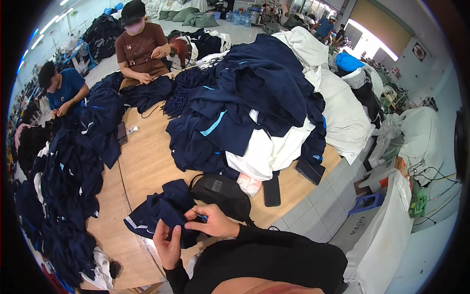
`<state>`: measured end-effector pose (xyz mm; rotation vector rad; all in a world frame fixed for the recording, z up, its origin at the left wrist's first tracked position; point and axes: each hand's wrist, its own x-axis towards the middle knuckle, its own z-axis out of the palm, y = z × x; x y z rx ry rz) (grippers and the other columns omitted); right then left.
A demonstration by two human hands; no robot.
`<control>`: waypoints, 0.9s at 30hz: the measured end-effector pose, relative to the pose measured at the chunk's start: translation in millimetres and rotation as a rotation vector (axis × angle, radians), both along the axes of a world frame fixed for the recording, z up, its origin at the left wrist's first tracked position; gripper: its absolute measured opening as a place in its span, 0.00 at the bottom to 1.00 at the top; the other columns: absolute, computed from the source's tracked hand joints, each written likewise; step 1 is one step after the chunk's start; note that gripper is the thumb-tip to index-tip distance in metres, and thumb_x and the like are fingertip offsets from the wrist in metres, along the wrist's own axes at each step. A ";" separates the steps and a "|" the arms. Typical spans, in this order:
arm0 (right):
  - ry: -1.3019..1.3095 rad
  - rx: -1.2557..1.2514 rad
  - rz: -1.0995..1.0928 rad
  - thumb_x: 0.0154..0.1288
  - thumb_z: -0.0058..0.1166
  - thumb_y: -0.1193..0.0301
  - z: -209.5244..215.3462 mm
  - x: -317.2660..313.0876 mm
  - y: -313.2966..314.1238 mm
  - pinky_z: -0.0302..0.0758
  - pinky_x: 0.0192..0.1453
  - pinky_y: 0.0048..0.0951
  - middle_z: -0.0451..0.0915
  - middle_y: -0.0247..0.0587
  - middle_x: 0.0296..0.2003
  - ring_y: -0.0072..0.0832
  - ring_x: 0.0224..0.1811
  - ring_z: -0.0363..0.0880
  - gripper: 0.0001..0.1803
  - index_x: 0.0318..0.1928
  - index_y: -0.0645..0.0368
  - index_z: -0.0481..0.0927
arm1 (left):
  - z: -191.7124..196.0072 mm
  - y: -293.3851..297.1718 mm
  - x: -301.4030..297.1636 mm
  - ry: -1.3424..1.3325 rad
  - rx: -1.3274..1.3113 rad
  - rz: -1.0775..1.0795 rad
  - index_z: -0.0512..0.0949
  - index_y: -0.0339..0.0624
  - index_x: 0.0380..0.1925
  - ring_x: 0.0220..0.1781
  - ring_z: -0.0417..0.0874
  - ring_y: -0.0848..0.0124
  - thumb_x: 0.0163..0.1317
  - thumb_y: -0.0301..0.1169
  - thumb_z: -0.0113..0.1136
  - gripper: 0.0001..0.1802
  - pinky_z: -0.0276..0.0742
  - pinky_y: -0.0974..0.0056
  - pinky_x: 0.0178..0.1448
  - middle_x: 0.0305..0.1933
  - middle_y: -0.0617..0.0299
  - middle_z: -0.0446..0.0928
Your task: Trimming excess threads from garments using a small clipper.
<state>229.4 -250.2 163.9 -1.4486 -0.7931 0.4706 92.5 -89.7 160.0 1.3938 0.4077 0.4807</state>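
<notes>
2 hands work a navy garment [164, 210] at the near edge of the wooden worktop [147, 161]. Left hand [168, 245] holds the cloth from below, grip closed on a fold; right hand [213, 221] pinches something small and blue (too tiny to tell) against it. Just beyond lie a black pouch [220, 192] and a dark phone [271, 190]. Farther back rises a heap of navy and white clothing [254, 103], with 2 seated people [139, 46] behind.
</notes>
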 end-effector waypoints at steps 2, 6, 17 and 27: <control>-0.028 -0.009 -0.010 0.71 0.77 0.71 -2.5 4.4 1.7 0.82 0.51 0.29 0.91 0.42 0.41 0.25 0.44 0.89 0.14 0.48 0.66 0.88 | 8.0 0.6 0.9 0.036 0.007 -0.040 0.72 0.29 0.76 0.53 0.86 0.77 0.75 0.20 0.70 0.32 0.77 0.73 0.59 0.59 0.59 0.88; -0.119 0.047 -0.009 0.73 0.74 0.72 4.4 12.5 7.1 0.79 0.46 0.30 0.86 0.42 0.34 0.28 0.38 0.85 0.10 0.43 0.66 0.86 | 3.0 3.7 -0.2 0.086 0.104 -0.051 0.71 0.30 0.77 0.57 0.85 0.77 0.74 0.19 0.70 0.33 0.77 0.72 0.60 0.62 0.58 0.86; -0.059 0.055 -0.031 0.77 0.70 0.73 3.6 9.9 12.8 0.78 0.46 0.30 0.81 0.40 0.32 0.24 0.36 0.78 0.10 0.44 0.67 0.83 | 8.7 4.4 3.6 0.164 0.034 -0.135 0.81 0.36 0.45 0.38 0.74 0.85 0.72 0.26 0.76 0.11 0.68 0.74 0.42 0.38 0.71 0.81; -0.101 -0.014 -0.160 0.81 0.65 0.72 4.5 15.4 6.5 0.79 0.43 0.29 0.84 0.39 0.33 0.22 0.36 0.83 0.09 0.46 0.68 0.83 | -1.9 3.7 -1.7 -0.077 -0.319 0.004 0.82 0.36 0.51 0.46 0.80 0.81 0.80 0.28 0.66 0.07 0.72 0.75 0.57 0.46 0.69 0.85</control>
